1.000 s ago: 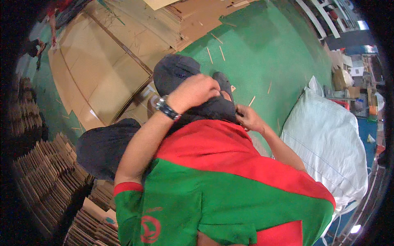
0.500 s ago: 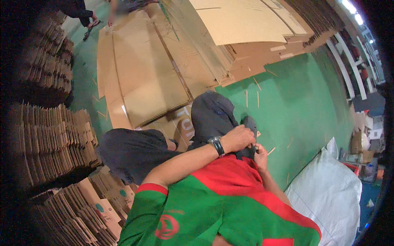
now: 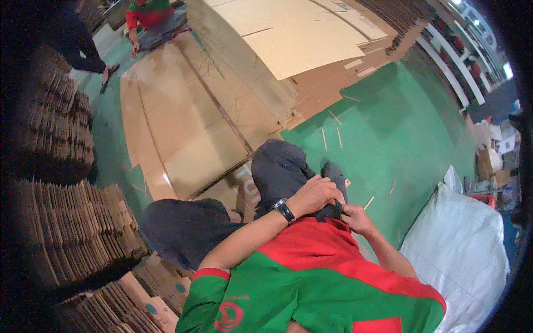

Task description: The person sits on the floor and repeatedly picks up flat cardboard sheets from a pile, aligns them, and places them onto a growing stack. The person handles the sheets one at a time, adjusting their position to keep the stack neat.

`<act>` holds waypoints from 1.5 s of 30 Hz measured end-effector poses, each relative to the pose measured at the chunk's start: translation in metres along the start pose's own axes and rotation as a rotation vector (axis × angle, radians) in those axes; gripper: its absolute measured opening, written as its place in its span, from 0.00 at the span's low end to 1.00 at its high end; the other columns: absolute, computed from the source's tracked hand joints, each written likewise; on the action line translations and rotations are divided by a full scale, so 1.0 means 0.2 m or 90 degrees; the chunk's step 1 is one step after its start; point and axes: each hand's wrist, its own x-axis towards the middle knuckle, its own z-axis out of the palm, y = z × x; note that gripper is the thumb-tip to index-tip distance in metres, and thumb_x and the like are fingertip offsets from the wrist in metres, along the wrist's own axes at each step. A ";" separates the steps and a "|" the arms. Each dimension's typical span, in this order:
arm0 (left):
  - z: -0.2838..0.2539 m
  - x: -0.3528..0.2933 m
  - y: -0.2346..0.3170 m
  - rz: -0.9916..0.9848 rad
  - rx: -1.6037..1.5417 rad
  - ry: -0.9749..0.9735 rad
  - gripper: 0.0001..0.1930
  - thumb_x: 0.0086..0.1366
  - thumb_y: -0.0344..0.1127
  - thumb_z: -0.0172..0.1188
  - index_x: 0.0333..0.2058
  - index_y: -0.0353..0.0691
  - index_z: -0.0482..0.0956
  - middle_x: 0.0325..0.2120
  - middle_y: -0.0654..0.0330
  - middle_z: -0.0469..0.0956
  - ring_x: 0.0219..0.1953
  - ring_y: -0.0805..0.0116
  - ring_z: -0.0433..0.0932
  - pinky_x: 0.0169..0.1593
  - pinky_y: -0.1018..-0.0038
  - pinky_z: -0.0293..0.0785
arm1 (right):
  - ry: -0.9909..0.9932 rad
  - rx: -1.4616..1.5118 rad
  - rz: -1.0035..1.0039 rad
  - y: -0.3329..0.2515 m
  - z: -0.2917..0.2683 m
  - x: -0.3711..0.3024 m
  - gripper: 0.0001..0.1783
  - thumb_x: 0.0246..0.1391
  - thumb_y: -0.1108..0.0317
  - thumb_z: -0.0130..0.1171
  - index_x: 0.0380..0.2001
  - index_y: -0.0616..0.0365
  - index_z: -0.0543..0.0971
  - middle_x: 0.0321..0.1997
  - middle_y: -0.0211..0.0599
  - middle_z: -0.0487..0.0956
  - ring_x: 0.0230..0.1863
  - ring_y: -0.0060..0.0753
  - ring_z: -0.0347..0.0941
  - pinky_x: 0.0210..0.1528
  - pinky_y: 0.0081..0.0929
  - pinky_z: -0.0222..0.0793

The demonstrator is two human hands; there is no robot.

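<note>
Left hand and right hand, fingers curled, grip unclear, fiddle at the trousers' right side, apparently calling for both together next.

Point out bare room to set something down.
Best: green floor between the tan cardboard stack and white sack, right of the scattered strips. Also the near end of the flat cardboard, ahead of the left knee. Crowded: the left side, packed with cardboard rows, and the waist, where left hand and right hand sit close together.
</note>
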 end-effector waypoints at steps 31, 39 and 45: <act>-0.14 -0.11 0.03 -0.108 -0.103 -0.097 0.16 0.57 0.43 0.63 0.43 0.46 0.78 0.36 0.59 0.77 0.44 0.57 0.75 0.48 0.61 0.68 | 0.047 0.047 -0.207 0.04 0.20 0.46 0.28 0.46 0.56 0.62 0.50 0.57 0.76 0.51 0.47 0.77 0.54 0.46 0.72 0.57 0.36 0.63; -0.10 -0.27 -0.08 -0.152 0.076 -0.139 0.25 0.64 0.55 0.52 0.51 0.44 0.75 0.48 0.57 0.76 0.55 0.62 0.71 0.66 0.50 0.49 | -0.055 -0.436 -0.371 -0.29 0.08 0.27 0.39 0.44 0.63 0.61 0.61 0.62 0.63 0.65 0.50 0.64 0.67 0.52 0.57 0.65 0.47 0.53; -0.11 -0.30 -0.04 -0.028 0.257 -0.001 0.28 0.60 0.58 0.54 0.54 0.48 0.72 0.54 0.63 0.72 0.62 0.59 0.62 0.67 0.46 0.47 | -0.186 -0.803 -0.134 -0.66 0.03 0.15 0.51 0.41 0.68 0.63 0.68 0.58 0.50 0.71 0.46 0.55 0.71 0.50 0.50 0.67 0.53 0.51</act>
